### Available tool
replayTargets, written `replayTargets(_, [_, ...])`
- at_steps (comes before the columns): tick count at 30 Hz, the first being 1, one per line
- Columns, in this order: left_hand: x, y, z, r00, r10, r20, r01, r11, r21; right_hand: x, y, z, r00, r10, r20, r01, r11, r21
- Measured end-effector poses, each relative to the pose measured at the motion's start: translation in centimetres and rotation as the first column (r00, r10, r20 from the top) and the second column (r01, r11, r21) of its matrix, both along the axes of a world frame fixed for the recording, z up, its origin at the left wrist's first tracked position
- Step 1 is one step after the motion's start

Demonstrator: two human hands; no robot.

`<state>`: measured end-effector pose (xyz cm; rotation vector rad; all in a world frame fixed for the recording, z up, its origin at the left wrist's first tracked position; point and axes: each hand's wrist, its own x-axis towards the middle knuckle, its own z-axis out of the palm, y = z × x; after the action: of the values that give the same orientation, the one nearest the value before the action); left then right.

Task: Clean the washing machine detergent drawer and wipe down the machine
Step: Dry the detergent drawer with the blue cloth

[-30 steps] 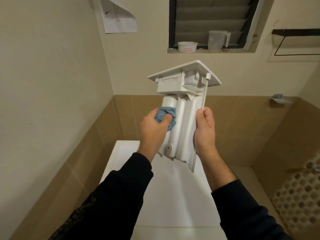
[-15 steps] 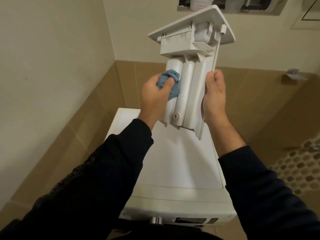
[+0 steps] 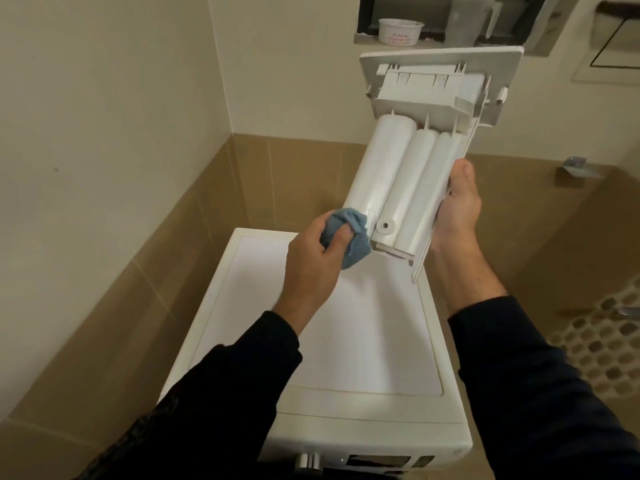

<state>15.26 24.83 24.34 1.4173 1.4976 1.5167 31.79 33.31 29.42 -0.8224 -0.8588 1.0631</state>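
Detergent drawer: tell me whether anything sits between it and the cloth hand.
Nothing visible does. The left hand grips the blue cloth right at the lower end of the detergent drawer, and the cloth meets the drawer's leftmost rounded chamber. The right hand holds the drawer's opposite edge, clear of the wiping side.

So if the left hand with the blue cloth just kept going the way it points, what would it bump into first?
Most likely the detergent drawer: the left hand grips the blue cloth right at the drawer's lower end, apparently touching, though depth is hard to judge.
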Motion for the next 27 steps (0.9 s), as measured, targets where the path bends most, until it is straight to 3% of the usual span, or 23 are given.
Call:
replayTargets(4, [-0.9, 0.7, 0.2, 0.999, 0.035, -0.006, -0.035, 0.999, 0.001, 0.6, -0.4, -0.8, 0.994, 0.106, 0.028, -0.106, 0.994, -0.031])
replayTargets(8, [-2.2, 2.5, 2.3, 0.982, 0.161, 0.100, -0.161, 0.987, -0.009, 0.5, -1.3, -2.5, 0.956, 0.289, 0.057, -0.283, 0.955, -0.088])
replayTargets(13, [-3.3, 4.5, 6.1, 0.881, 0.107, 0.461, -0.064, 0.992, -0.108, -1.3, -2.6, -3.4, 0.936, 0.352, -0.006, -0.351, 0.930, -0.113])
replayTargets(16, [-2.9, 4.5, 6.3, 0.863, 0.054, 0.503, 0.026, 0.988, -0.150, -1.7, -3.0, -3.1, 0.943, 0.333, -0.010, -0.331, 0.933, -0.139])
replayTargets(21, [-2.1, 3.5, 4.8, 0.830, -0.006, 0.558, 0.144, 0.968, -0.204, -2.0, -2.4, -3.0, 0.974, 0.173, 0.149, -0.155, 0.980, -0.122])
replayTargets(27, [-1.9, 2.5, 2.3, 0.874, -0.034, 0.485, 0.159, 0.963, -0.218, -2.1, -0.7, -2.5, 0.978, 0.141, 0.157, -0.124, 0.986, -0.111])
